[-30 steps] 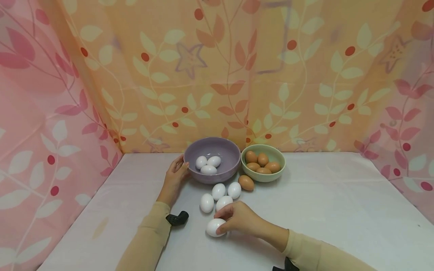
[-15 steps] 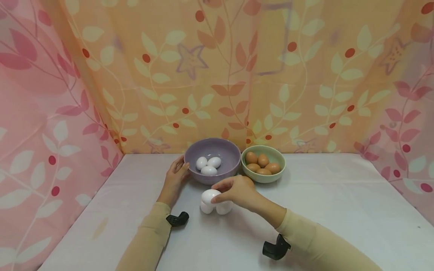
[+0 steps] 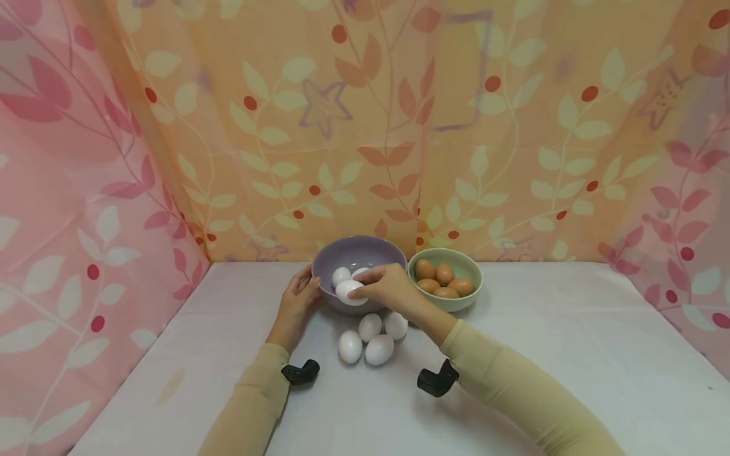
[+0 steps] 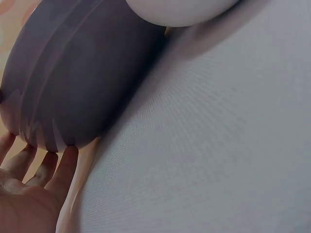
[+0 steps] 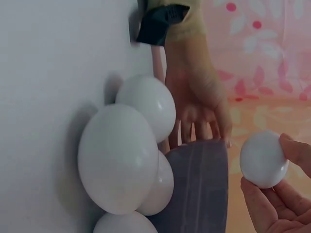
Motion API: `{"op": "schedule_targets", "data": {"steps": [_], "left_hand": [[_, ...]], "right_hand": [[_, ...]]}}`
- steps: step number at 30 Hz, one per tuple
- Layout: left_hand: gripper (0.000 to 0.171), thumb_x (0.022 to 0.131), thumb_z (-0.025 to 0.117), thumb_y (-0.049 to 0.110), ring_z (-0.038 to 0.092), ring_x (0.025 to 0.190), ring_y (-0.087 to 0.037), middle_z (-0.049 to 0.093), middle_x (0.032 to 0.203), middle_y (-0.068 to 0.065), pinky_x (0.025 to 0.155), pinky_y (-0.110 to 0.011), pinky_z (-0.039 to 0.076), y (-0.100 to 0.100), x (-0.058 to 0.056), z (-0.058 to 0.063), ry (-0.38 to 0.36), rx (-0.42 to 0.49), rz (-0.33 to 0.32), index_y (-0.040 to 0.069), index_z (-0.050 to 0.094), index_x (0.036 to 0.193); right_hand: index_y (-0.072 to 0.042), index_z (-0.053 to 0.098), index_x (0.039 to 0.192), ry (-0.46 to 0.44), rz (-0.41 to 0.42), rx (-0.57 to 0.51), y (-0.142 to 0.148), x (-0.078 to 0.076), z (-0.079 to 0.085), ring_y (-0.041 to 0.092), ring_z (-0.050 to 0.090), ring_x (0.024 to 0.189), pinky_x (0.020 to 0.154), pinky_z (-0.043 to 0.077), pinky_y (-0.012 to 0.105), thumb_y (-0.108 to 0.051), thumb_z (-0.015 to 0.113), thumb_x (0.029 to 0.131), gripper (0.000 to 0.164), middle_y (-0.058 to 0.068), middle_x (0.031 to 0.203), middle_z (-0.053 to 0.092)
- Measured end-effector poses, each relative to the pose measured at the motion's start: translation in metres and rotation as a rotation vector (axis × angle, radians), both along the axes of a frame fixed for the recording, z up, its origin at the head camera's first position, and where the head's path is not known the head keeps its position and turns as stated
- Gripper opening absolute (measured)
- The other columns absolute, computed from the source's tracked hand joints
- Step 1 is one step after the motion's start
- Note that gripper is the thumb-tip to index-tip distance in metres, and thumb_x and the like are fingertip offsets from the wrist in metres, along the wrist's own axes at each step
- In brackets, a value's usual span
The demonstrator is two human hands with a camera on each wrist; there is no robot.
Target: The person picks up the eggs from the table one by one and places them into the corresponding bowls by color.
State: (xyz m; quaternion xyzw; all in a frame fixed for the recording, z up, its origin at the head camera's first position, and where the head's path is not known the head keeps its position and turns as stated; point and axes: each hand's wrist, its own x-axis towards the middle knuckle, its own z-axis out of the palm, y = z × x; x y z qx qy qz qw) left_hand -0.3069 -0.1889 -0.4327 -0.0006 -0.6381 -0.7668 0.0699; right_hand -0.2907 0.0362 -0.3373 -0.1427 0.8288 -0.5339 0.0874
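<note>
Gleaming, a white egg (image 5: pixel 264 159) (oval) is being pinched by the right hand (image 3: pixel 386 288). A bowl (image 4: pixel 87 73) is being touched by spread left fingers (image 4: pixel 64 172).

Bare hands (image 3: pixel 295 304) and plain beige sleeves (image 3: pixel 516 386), each with a small black elbow-shaped device (image 3: pixel 301 372)

No legible txt or nos.

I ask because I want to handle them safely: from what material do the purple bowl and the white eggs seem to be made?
Purple bowl: probably glazed ceramic, judging by its smooth, softly shiny wall; glossy plastic remains possible.

White eggs: smooth and slightly glossy, with small bright highlights; they could be real shell or plastic imitations, I cannot tell.
</note>
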Motion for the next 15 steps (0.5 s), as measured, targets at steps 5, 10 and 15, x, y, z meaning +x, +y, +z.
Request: {"op": "schedule_targets", "data": {"steps": [5, 10, 15], "left_hand": [[0.055, 0.101, 0.059, 0.021, 0.045, 0.137, -0.018, 0.04, 0.157, -0.008, 0.098, -0.023, 0.049, 0.0, 0.001, 0.001, -0.005, -0.002, 0.006, 0.013, 0.039, 0.151], [0.054, 0.101, 0.059, 0.022, 0.046, 0.135, -0.016, 0.041, 0.157, -0.007, 0.094, -0.02, 0.05, 0.001, 0.0, 0.001, -0.01, -0.004, 0.005, 0.014, 0.04, 0.151], [0.054, 0.101, 0.059, 0.023, 0.046, 0.134, -0.015, 0.04, 0.157, -0.006, 0.095, -0.021, 0.05, 0.0, 0.0, 0.0, -0.008, -0.019, 0.004, 0.015, 0.039, 0.151]], "right_hand": [[-0.011, 0.078, 0.106, -0.003, -0.051, -0.012, -0.012, -0.017, -0.004, 0.009, 0.067, 0.089, 0.074, 0.058, 0.025, -0.023, 0.088, 0.075, 0.035, 0.005, 0.105, 0.077], [-0.01, 0.079, 0.103, 0.052, -0.098, 0.036, -0.023, -0.029, -0.011, 0.009, 0.066, 0.087, 0.069, 0.053, 0.019, -0.024, 0.089, 0.072, 0.035, 0.007, 0.101, 0.078], [-0.008, 0.08, 0.101, 0.084, -0.109, 0.071, -0.032, -0.039, -0.017, 0.009, 0.064, 0.084, 0.066, 0.048, 0.015, -0.023, 0.089, 0.072, 0.034, 0.007, 0.098, 0.078]]}}
